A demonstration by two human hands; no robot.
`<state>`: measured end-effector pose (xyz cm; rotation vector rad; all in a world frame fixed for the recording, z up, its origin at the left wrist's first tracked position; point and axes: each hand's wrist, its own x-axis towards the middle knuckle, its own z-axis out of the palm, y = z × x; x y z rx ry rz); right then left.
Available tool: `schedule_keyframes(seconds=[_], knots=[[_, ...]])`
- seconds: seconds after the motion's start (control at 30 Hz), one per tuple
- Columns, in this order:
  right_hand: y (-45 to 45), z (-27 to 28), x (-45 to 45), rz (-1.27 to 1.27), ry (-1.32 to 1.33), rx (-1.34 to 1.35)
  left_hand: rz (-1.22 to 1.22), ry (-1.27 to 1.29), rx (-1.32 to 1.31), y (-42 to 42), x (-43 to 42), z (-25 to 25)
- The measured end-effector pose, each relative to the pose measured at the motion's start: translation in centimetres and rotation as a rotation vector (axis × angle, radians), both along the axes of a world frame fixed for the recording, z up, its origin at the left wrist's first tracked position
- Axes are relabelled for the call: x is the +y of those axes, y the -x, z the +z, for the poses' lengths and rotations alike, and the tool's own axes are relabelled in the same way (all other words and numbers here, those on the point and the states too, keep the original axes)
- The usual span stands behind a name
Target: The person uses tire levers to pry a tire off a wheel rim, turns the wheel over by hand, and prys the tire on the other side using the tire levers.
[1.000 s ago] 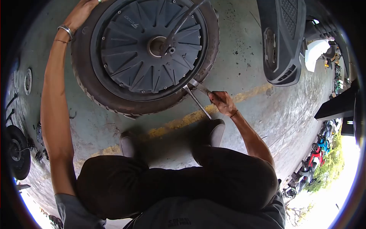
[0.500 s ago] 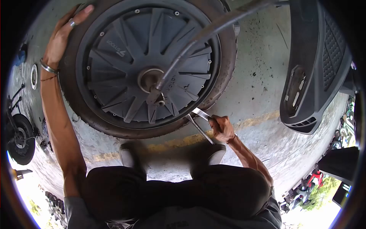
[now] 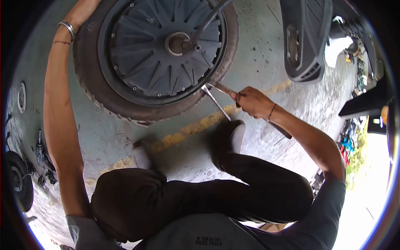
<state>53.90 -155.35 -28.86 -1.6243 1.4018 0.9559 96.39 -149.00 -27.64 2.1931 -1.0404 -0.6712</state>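
A wheel with a dark ribbed motor hub [image 3: 162, 46] and a black tyre [image 3: 93, 68] fills the upper middle. At the tyre's upper left edge lies my left hand [image 3: 84, 11], its fingers cut off by the frame's top. My right hand [image 3: 254, 102] is closed around a flat metal lever [image 3: 223, 88], whose tip meets the rim's lower right edge and whose other end shows below my wrist. A second, thinner metal lever [image 3: 217, 103] sticks out from the rim beside it, its lower end near my shoe [image 3: 237, 137].
A black vehicle part [image 3: 306, 41] hangs at the upper right. Another wheel [image 3: 20, 181] is at the far left, near small dark parts [image 3: 43, 158] on the floor. A yellow line [image 3: 183, 132] crosses the floor. Parked motorbikes [image 3: 348, 141] show at right.
My right hand has swung outward to the right with its lever, and more of that lever shows. The view has shifted back, so the wheel sits higher. The thin lever remains at the rim.
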Motion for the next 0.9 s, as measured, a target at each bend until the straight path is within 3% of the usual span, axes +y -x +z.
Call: schedule_keyframes(seconds=[0.2,0.47,0.5,0.73,0.9], knots=[[4.1,-3.4,7.4,-0.403,-0.089,-0.196,-0.12,-0.004,-0.049,0.0,0.4,-0.7],[7.1,-13.2,12.0,-0.389,0.065,-0.725,-0.397,0.102,-0.139,-5.3,-0.4,-5.2],[6.4,-14.1,12.7,-0.481,0.06,-0.817,-0.423,0.106,-0.142,-5.6,-0.2,-5.4],[5.9,-16.8,13.1,-0.453,0.151,-0.934,-0.512,0.112,-0.152,-7.3,-0.6,-5.7],[6.1,-17.6,13.4,-0.548,0.04,-0.933,-0.518,0.134,-0.15,-8.1,0.6,-5.3]])
